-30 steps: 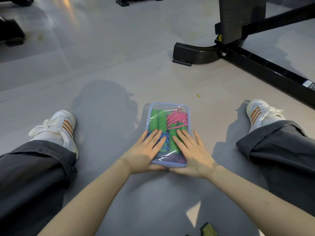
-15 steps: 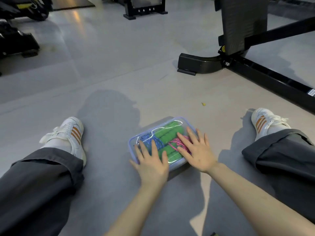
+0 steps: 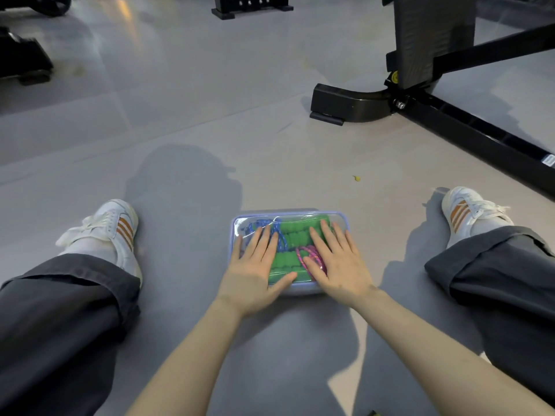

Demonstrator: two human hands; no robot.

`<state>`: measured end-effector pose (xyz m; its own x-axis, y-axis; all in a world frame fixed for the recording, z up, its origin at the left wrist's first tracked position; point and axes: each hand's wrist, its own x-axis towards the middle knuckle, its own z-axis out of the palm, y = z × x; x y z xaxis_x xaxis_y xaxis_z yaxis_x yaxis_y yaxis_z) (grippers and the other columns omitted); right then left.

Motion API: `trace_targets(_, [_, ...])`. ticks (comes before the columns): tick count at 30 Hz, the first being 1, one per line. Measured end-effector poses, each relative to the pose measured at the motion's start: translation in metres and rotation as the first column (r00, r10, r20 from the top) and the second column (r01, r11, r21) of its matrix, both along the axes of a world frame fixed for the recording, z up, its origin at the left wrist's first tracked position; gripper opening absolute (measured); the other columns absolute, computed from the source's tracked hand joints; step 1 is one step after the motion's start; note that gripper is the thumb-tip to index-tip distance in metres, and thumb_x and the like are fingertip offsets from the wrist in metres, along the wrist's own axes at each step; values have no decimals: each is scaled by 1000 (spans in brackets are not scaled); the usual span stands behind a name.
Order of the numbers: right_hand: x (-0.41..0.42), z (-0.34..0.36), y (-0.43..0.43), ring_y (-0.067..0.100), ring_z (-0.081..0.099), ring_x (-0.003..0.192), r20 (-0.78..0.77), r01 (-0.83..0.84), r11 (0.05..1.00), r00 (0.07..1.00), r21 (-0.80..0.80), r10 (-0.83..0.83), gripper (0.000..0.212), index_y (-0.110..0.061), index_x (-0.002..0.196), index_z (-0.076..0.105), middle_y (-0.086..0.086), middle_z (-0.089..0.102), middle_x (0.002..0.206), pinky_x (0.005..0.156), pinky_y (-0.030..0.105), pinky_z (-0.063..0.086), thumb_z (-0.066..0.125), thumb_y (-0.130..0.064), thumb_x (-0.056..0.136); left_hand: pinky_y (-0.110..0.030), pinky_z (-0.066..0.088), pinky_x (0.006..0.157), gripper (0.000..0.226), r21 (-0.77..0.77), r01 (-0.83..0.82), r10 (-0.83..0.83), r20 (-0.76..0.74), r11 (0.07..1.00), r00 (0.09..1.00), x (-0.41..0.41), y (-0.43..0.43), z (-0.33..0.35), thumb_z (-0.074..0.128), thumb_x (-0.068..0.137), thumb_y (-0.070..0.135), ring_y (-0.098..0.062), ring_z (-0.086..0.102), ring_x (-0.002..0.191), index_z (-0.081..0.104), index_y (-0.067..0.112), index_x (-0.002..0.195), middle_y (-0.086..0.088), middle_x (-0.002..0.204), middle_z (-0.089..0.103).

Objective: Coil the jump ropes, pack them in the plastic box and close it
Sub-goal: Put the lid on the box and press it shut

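Observation:
A clear plastic box (image 3: pixel 342 219) with a pale blue rim lies on the grey floor between my legs, its long side across my view. Its transparent lid is on top. Through it show green foam handles (image 3: pixel 295 235), a blue rope (image 3: pixel 277 234) on the left and a pink rope (image 3: pixel 312 259) at the near right. My left hand (image 3: pixel 255 271) lies flat on the lid's left half, fingers spread. My right hand (image 3: pixel 336 265) lies flat on the right half. Both palms cover the near edge of the box.
My legs in dark trousers and white shoes (image 3: pixel 111 232) (image 3: pixel 468 211) flank the box. A black gym machine frame (image 3: pixel 450 121) runs across the far right floor. More black equipment (image 3: pixel 21 61) stands at the far left. A small yellow scrap (image 3: pixel 356 178) lies beyond the box.
The box has turned from lengthwise to crosswise under my hands. My hands moved from its near end to flat on the lid's two halves.

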<state>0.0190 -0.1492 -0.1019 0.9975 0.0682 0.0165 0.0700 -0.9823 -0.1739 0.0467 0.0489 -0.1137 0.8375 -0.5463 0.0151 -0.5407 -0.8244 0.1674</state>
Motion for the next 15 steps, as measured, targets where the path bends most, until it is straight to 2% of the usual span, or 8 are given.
trace_targets(2, [-1, -2, -4, 17, -7, 146, -30, 8, 1000, 1000, 20, -8, 87, -25, 150, 9, -1, -2, 159, 113, 29, -14, 0, -71, 77, -45, 5, 113, 97, -27, 2, -2, -20, 1000, 1000, -1, -2, 4, 11, 87, 77, -23, 23, 143, 37, 2, 144, -12, 152, 32])
trace_targets(4, [-7, -2, -8, 16, -4, 146, -26, 33, 999, 999, 29, -32, 92, -25, 150, 12, -2, 1, 159, 114, 29, -12, -4, -78, 76, -42, -7, 115, 110, -58, 1, -4, -42, 998, 999, -4, -9, 5, 5, 78, 86, -20, 8, 145, 26, 4, 148, -11, 156, 20])
trace_targets(8, [-18, -3, -23, 15, 3, 146, -8, 47, 999, 999, -23, -47, 88, -24, 149, 19, -3, 9, 157, 116, 30, -6, -7, -74, 80, -48, 0, 114, 120, -38, -45, 42, -60, 998, 997, -19, -30, 2, 5, 71, 91, -27, 17, 145, 28, 1, 147, -14, 156, 21])
trace_targets(12, [-17, -4, -28, 16, 4, 146, -47, 12, 999, 999, -46, -14, 88, -24, 149, 16, -4, 7, 157, 116, 31, -4, -9, -73, 81, -49, -9, 116, 128, -22, -70, 68, -60, 997, 996, -20, -34, 3, -12, 59, 93, -22, -6, 147, 8, 6, 152, -8, 159, -2])
trace_targets(15, [-19, 0, -32, 11, -4, 145, -55, 2, 999, 999, -41, -5, 84, -26, 149, 11, -7, 0, 156, 116, 29, -8, -3, -73, 81, -51, 1, 118, 128, -11, -104, 103, -105, 994, 989, -25, -37, 7, -9, 61, 93, -23, 4, 147, 17, 5, 151, -9, 159, 7])
